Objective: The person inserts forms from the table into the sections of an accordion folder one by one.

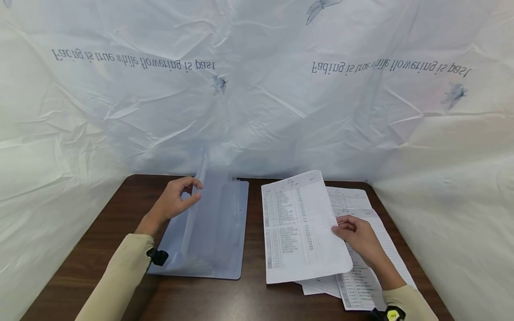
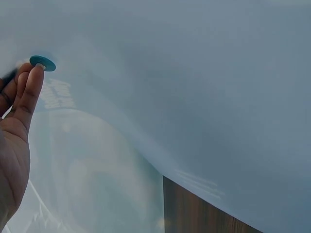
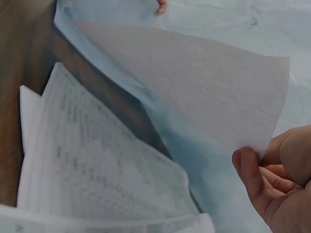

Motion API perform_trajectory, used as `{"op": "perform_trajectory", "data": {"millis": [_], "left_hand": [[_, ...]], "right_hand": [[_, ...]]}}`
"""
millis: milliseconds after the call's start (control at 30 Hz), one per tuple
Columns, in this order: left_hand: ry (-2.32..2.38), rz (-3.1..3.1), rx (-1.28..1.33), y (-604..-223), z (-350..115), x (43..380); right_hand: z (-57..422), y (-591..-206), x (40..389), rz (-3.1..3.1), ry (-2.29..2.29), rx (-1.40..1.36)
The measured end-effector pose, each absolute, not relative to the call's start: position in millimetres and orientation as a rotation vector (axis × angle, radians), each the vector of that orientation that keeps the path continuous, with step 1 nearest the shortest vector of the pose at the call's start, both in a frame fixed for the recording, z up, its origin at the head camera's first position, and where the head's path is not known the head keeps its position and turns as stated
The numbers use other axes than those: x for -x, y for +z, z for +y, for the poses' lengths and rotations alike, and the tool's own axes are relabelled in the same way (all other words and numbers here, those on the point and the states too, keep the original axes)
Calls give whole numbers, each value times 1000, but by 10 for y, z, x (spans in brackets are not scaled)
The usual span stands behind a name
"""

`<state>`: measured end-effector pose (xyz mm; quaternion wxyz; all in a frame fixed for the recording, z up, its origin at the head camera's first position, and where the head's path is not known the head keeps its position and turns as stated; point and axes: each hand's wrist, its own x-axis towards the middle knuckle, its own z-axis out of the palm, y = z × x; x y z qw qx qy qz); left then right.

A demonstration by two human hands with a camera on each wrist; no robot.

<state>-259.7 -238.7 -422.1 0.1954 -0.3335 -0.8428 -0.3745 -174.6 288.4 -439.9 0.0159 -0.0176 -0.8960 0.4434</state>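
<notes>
A translucent blue plastic document folder (image 1: 225, 232) lies on the left part of the table, its flap (image 1: 194, 209) raised. My left hand (image 1: 176, 198) pinches the flap; the left wrist view shows the fingertips at a round teal button (image 2: 43, 63) on the plastic. To the right, my right hand (image 1: 357, 234) grips a printed sheet (image 1: 299, 232) by its right edge, between thumb and fingers. The sheet is lifted and tilted over other printed papers (image 1: 359, 292). In the right wrist view, its plain back (image 3: 204, 82) faces the camera.
The dark wooden table (image 1: 249, 298) shows between folder and papers. A wrinkled white plastic sheet (image 1: 257, 98) with printed words hangs behind the table and along both sides.
</notes>
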Motion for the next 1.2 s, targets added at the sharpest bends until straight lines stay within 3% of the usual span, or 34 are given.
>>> {"op": "perform_trajectory", "data": {"millis": [533,1200], "left_hand": [[-1078,-2377,919,-4248,-2432,2587],[-1070,-2383,931,-4221,-2432,2586]], "right_hand": [[2835,-3955,1762,-2618,1553,44],[2462,-3716,1908,-2431,1734,-84]]}}
